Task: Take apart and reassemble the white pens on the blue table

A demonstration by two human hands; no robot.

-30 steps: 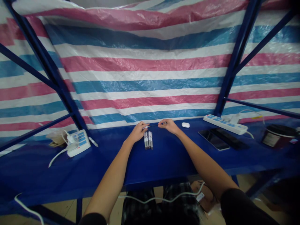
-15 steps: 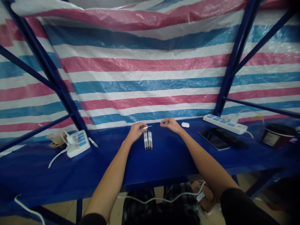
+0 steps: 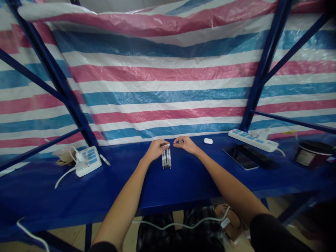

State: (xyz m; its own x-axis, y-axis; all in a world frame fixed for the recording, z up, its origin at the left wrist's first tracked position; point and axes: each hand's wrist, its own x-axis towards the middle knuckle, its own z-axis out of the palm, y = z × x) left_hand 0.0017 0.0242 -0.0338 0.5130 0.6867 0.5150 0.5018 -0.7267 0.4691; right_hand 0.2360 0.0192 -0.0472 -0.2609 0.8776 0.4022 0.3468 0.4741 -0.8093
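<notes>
Head view: taking the row of four grey-and-white pens on the blue counter as our clock centre, we hold our left hand between ten and eleven, its grip pinched on a white pen piece. Our right hand is at two o'clock, its grip narrow on a small dark piece, too small for us to identify. The fingertips of both hands are near each other but apart. At about two, beyond the right hand, we see a white case; towards three lie a phone and, farther back, a power strip. At nine, well apart, a loose pen lies just beside another plugged-in strip.
</notes>
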